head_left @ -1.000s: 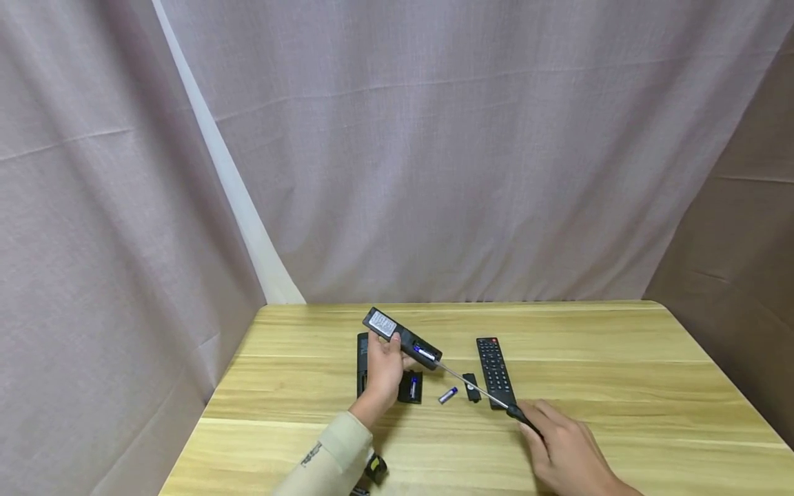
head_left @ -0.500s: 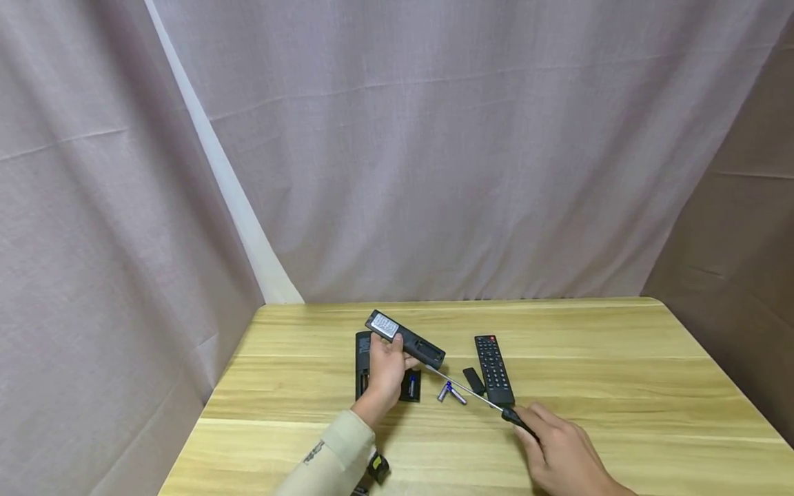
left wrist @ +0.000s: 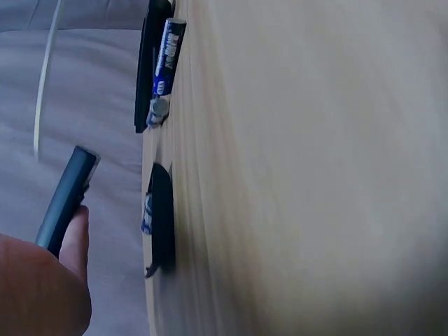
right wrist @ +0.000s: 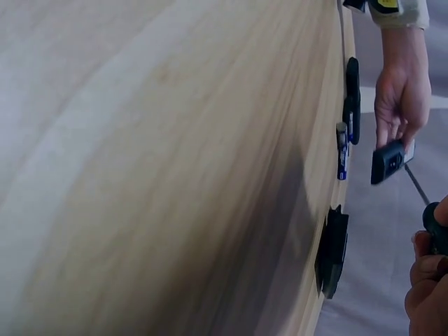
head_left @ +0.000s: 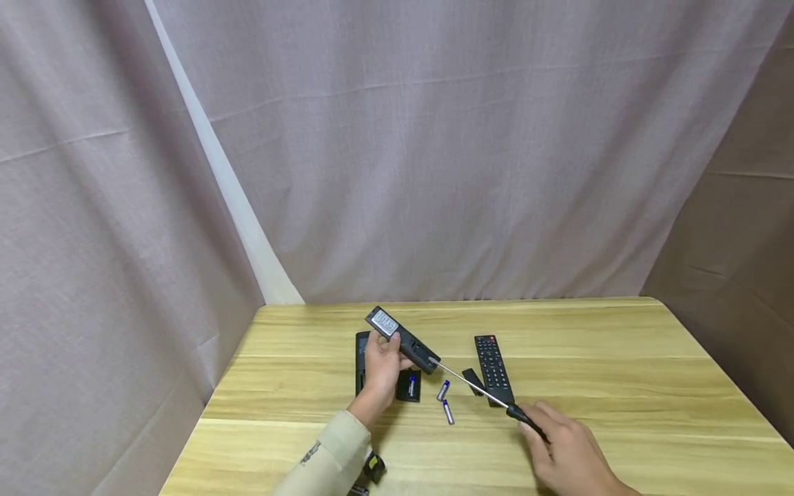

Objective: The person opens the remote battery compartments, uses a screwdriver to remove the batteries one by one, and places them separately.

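In the head view my left hand point(head_left: 381, 368) grips a black remote control point(head_left: 403, 339), its back turned up. A white label covers one end, and its uncovered battery compartment shows no battery. My right hand point(head_left: 566, 444) holds a screwdriver point(head_left: 526, 421) by the black handle; the thin metal tip reaches the compartment's near end. Below the remote, two blue-and-silver batteries lie on the table, an upper battery point(head_left: 443, 390) and a lower battery point(head_left: 448, 412). The right wrist view shows the held remote point(right wrist: 388, 162) and the screwdriver shaft point(right wrist: 416, 183) beside it.
A second remote point(head_left: 494, 365) lies buttons up on the table point(head_left: 595, 358), with a black battery cover point(head_left: 471, 379) beside it. Behind my left hand is another black remote point(head_left: 361, 351). A black piece point(head_left: 403, 395) carries a battery point(head_left: 412, 384). A black-and-yellow object point(head_left: 374, 467) shows by the sleeve.
A battery has come out of the held remote onto the table and now lies apart from the other one. The screwdriver tip moved off the remote's edge, then back to the compartment.
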The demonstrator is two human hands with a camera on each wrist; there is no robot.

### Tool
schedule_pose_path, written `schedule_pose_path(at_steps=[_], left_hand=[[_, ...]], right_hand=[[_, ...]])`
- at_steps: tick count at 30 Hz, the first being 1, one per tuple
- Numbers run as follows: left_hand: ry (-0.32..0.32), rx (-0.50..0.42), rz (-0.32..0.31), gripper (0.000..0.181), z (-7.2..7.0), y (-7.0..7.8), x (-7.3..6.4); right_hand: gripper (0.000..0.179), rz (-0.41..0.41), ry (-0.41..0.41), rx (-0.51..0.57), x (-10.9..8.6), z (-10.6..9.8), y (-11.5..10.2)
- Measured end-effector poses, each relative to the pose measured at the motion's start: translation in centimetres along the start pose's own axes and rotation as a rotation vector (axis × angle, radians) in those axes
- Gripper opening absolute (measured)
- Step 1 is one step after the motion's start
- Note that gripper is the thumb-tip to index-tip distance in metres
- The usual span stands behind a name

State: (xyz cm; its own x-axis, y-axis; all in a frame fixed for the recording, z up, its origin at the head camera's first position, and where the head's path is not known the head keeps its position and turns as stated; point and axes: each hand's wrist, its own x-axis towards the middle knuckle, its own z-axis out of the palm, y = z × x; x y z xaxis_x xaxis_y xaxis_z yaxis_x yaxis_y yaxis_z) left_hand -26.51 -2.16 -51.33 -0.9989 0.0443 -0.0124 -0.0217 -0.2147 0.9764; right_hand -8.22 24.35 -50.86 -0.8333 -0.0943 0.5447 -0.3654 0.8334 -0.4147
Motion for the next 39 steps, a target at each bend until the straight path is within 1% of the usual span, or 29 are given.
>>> schedule_pose_path(at_steps=[3,8,11,13,16,22,24,27,34,36,39], left_hand=[[-0.001,0.07,0.013,0.03,-0.4,0.0,0.4],[-0.006,0.245,0.024,0.024,-0.9,0.5,1.0],[-0.045,0.36,0.013,0.021,-0.8,0.8,1.5],[-0.078,0.414,0.002,0.021,-0.7,0.8,1.9],[-0.123,0.477,-0.012,0.021,-0.1,0.7,2.4],[-0.195,0.614,-0.031,0.021,1.1,0.5,3.1],[-0.219,0.659,-0.039,0.025,1.5,0.5,3.2],[-0.246,0.719,-0.055,0.035,1.9,0.5,3.3],[-0.312,0.845,-0.076,0.066,2.7,-0.1,3.1],[-0.322,0.884,-0.068,0.07,2.9,-0.2,2.9],[-0.303,0.961,-0.031,0.068,3.0,-0.2,2.7]], right_hand=[[0.024,0.052,0.003,0.022,0.0,-0.4,0.0],[0.024,0.064,0.052,0.022,0.0,-1.0,0.4],[0.025,0.067,0.073,0.029,0.0,-1.2,0.6],[0.025,0.077,0.074,0.032,0.1,-1.4,0.7],[0.024,0.084,0.076,0.044,0.1,-1.5,0.7],[0.029,0.041,0.123,0.085,0.2,-1.7,0.8],[0.03,0.038,0.134,0.088,0.2,-1.8,0.8],[0.029,0.046,0.138,0.091,0.2,-1.9,0.8],[0.03,0.039,0.158,0.096,0.1,-2.1,1.0],[0.03,0.037,0.162,0.095,0.1,-2.2,1.0],[0.03,0.039,0.16,0.089,0.1,-2.2,1.0]])
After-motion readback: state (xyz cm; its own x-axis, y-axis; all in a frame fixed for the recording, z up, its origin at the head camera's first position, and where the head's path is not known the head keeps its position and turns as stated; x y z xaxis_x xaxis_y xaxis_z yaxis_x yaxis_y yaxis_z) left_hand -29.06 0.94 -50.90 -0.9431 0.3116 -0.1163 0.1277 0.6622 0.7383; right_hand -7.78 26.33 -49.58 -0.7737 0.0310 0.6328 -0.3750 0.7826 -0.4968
